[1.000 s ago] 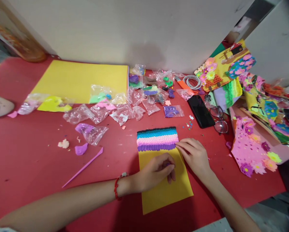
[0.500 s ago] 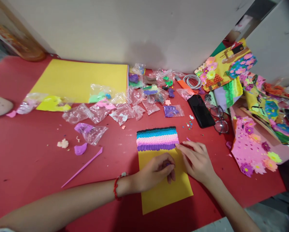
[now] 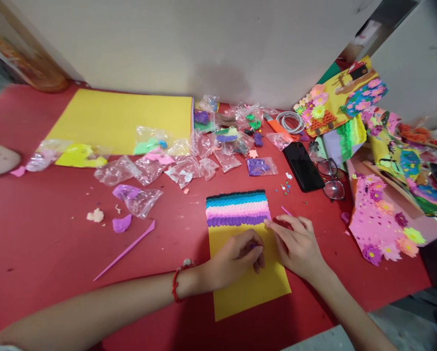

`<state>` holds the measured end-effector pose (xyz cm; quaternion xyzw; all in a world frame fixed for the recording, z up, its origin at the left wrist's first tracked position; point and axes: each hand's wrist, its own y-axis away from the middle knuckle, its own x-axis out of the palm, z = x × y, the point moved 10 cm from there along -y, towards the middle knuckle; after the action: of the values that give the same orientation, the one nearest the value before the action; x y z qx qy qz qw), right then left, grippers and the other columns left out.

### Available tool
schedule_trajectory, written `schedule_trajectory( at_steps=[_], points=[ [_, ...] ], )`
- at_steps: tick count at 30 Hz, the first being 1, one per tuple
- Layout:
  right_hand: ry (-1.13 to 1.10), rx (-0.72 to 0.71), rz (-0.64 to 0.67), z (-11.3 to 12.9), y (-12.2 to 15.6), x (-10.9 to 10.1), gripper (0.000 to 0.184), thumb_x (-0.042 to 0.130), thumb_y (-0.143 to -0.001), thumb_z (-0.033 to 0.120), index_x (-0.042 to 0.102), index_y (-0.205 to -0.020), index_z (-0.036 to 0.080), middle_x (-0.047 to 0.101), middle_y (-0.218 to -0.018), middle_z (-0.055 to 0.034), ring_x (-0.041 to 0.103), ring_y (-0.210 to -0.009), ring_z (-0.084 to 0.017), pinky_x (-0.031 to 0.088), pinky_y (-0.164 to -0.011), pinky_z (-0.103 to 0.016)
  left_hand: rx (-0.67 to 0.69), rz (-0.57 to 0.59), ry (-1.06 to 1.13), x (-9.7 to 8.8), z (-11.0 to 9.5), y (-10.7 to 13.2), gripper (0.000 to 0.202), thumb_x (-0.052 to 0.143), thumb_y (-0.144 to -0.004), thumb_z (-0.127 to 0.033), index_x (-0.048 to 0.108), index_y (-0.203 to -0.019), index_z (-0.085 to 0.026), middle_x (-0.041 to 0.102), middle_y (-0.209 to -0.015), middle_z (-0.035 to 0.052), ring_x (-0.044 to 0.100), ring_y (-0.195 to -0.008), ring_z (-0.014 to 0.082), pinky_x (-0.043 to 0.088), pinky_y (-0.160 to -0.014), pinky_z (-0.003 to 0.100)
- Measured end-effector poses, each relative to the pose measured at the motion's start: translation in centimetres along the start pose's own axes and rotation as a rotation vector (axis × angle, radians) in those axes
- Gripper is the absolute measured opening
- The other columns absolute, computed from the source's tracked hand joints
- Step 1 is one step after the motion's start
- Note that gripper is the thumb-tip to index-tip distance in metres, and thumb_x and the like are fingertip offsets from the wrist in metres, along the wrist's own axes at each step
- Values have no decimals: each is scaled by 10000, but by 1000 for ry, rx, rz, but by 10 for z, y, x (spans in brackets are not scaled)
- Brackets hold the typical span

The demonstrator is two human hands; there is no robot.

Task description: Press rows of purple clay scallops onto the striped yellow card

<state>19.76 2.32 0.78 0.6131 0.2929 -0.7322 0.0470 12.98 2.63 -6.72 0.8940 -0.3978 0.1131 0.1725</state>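
From the head camera, the yellow card (image 3: 251, 287) lies on the red surface (image 3: 57, 243) right in front of the person. Its top is covered by banded clay rows (image 3: 237, 208) that run from dark blue down to purple.

The left hand (image 3: 236, 256) rests on the bare yellow part, fingers curled together. They seem to be pinched on a small purple bit (image 3: 253, 246), though most of it is hidden. The right hand (image 3: 298, 243) lies spread and loose at three o'clock of the card. Its forefinger touches the right end of the lowest purple row, and it grips nothing.

A thin pink stick (image 3: 286, 210) lies just beside that hand at twelve o'clock. The pink modelling tool (image 3: 125, 251) sits well apart at nine o'clock, and the phone (image 3: 303, 166) at one o'clock.

To my eye, the row is being built piece by piece. Doing it well means keeping the card pinned flat and seating each bit so it overlaps the row's edge. Press lightly, so the scalloped shape is not squashed and the line stays level.
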Motion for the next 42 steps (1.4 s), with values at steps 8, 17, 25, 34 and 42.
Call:
schedule_trajectory(
  at_steps=[8,17,25,34,42],
  points=[
    [-198,32,-174,1,4,-34,272,493,-740,37,625,-907,207,684,-726,-10,606,-801,-194,387,-728,-359,45,6,-54,-1,3,3,203,407,-905,-352,430,-833,-163,550,-704,17,542,-627,119,431,-600,258],
    [-430,149,-72,13,4,-15,85,601,-821,212,656,-886,220,661,-779,-19,570,-706,-140,449,-624,-298,91,89,-35,5,-7,4,332,386,-912,-459,469,-846,-144,560,-730,33,553,-640,123,450,-624,269],
    [-425,107,-73,17,1,-20,51,575,-822,146,579,-810,195,619,-733,-8,549,-661,-125,413,-636,-294,39,126,57,7,-1,2,374,425,-876,-517,448,-774,-158,573,-664,27,543,-584,115,439,-587,259],
    [-298,394,39,-40,5,-5,250,419,-903,226,533,-682,203,611,-638,5,580,-615,-136,441,-611,-274,-10,91,50,6,2,2,351,504,-828,-511,441,-777,-169,554,-666,11,520,-592,108,426,-584,253],
    [-349,427,-41,-51,-2,4,102,610,-804,279,644,-728,221,707,-704,13,662,-631,-148,521,-623,-261,-18,92,22,5,4,3,322,486,-840,-481,439,-783,-167,548,-677,11,515,-601,108,423,-599,258]
  ],
)
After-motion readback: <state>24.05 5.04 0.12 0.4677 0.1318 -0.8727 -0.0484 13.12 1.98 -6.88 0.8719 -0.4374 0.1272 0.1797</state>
